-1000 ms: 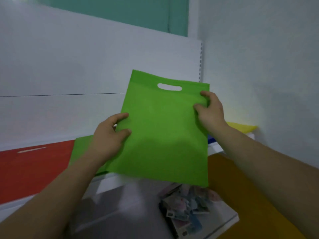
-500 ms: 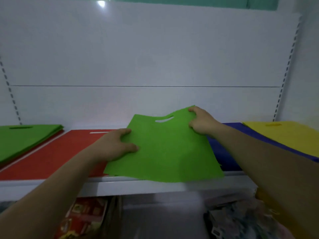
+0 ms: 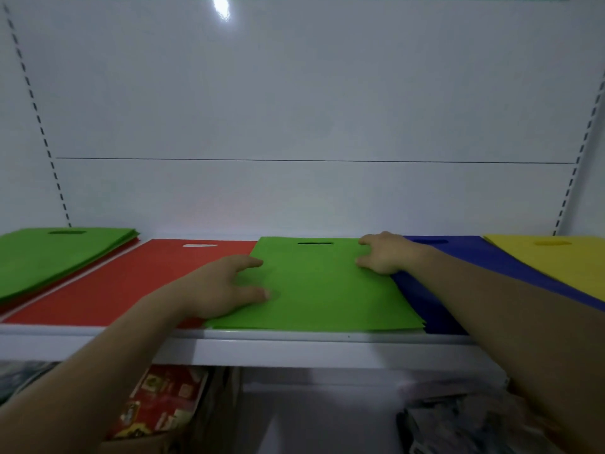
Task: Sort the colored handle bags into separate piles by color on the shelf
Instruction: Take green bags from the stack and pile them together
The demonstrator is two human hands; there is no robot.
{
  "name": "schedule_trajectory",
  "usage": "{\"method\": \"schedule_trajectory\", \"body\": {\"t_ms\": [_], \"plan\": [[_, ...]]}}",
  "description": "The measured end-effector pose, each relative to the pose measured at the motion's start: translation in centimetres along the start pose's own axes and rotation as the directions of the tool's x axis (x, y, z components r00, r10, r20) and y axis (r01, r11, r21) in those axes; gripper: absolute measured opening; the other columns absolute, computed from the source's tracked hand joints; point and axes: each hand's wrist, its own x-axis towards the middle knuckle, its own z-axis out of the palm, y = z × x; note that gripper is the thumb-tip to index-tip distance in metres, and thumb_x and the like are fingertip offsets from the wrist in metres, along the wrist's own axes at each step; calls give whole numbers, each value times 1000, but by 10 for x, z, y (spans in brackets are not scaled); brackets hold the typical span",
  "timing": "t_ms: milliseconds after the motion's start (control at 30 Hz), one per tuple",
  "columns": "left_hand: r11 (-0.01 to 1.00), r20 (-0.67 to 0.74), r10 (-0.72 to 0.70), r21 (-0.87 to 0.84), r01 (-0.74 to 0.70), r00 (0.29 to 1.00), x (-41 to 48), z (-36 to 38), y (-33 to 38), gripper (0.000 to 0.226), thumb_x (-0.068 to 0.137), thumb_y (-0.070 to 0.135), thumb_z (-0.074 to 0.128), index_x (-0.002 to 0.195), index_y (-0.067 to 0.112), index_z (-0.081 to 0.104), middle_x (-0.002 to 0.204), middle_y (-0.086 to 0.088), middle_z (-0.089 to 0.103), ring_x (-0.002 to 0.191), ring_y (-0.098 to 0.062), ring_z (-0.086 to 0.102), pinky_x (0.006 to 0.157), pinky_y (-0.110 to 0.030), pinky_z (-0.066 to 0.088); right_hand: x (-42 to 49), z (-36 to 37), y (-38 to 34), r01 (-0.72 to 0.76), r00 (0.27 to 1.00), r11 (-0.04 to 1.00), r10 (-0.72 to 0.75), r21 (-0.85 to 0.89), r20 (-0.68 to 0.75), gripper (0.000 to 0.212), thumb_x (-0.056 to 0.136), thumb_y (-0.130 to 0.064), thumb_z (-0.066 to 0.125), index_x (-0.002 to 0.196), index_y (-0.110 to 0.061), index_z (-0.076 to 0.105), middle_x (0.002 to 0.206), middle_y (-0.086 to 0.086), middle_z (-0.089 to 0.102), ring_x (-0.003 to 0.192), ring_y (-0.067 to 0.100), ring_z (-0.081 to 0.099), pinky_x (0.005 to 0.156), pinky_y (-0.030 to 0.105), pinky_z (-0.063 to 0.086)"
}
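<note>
Green bag [image 3: 327, 290] lies flat on the shelf [image 3: 294, 337], topping a thin green pile between the red pile [image 3: 131, 283] and the blue pile [image 3: 425, 303], with the yellow pile [image 3: 550, 260] at far right. Sorting looks well along: four colours have their own places. A mixed stack [image 3: 49, 253] at far left, green over red, seems left to split. The bag is a matte rectangle with a cut-out handle slot [image 3: 315, 243] near the back edge. On its left edge rests the left hand [image 3: 222, 290], grip apart. The right hand [image 3: 386, 253] curls its fingers at the right edge; I cannot tell whether that grip pinches.
</note>
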Motion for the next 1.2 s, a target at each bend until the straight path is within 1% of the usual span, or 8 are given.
{"method": "schedule_trajectory", "body": {"t_ms": [167, 267, 400, 567, 767, 900, 967, 1200], "plan": [[997, 218, 19, 73, -36, 976, -26, -5, 12, 135, 20, 101, 40, 142, 46, 27, 155, 16, 14, 141, -8, 15, 114, -30, 15, -9, -3, -6, 73, 991, 997, -72, 1, 109, 66, 93, -56, 45, 145, -17, 37, 151, 5, 34, 136, 23, 34, 110, 32, 29], [987, 246, 14, 154, -54, 969, -29, -3, 12, 140, 18, 102, 37, 144, 45, 23, 157, 16, 7, 145, -14, 8, 115, -38, 13, -10, -1, -9, 75, 990, 997, -70, -35, 118, 59, 96, -53, 41, 140, -15, 44, 147, 6, 41, 132, 24, 40, 108, 33, 33], [992, 190, 40, 110, -62, 981, -30, 1, 8, 141, 17, 102, 34, 144, 39, 29, 154, 13, 23, 137, -9, 28, 105, -22, 23, -7, 6, -10, 70, 995, 994, -63, -79, 83, 54, 99, -50, 33, 136, -13, 48, 143, 9, 45, 128, 26, 43, 104, 32, 35], [995, 117, 53, 74, -62, 992, -29, 3, 7, 135, 22, 101, 35, 141, 38, 36, 148, 11, 35, 130, -8, 37, 96, -17, 28, -7, 8, -7, 59, 992, 998, -54, -39, 117, 65, 97, -58, 28, 144, -15, 39, 152, 8, 34, 138, 26, 33, 111, 33, 28], [997, 104, 28, 71, -36, 994, -29, 5, 10, 76, 77, 58, 65, 143, 35, 36, 150, 9, 33, 132, -9, 36, 95, -15, 25, -5, 8, -9, 60, 985, 997, -51, -52, 164, 69, 97, -59, 27, 147, -13, 33, 154, 8, 29, 140, 25, 30, 113, 34, 25], [997, 169, -32, 80, 19, 985, -32, 0, 13, 125, 32, 94, 53, 143, 39, 32, 151, 11, 30, 133, -10, 35, 97, -19, 26, -5, 5, -10, 74, 987, 996, -66, -50, 149, 69, 98, -58, 26, 148, -11, 31, 155, 9, 27, 141, 25, 28, 112, 33, 25], [997, 150, -38, 65, 29, 988, -31, -3, 15, 128, 29, 98, 44, 142, 39, 34, 150, 8, 33, 133, -11, 36, 99, -21, 28, -5, 0, -12, 89, 991, 995, -84, -37, 106, 68, 98, -56, 28, 150, -11, 26, 157, 9, 23, 143, 24, 24, 113, 31, 22], [996, -58, -82, 20, 83, 995, -29, -12, 27, 66, 83, 53, 60, 141, 32, 39, 148, 1, 38, 132, -14, 39, 104, -24, 29, 0, -13, -28, 200, 980, 979, -200, 25, -8, 67, 97, -54, 36, 150, -14, 24, 156, 8, 25, 141, 25, 27, 111, 31, 25]]}}
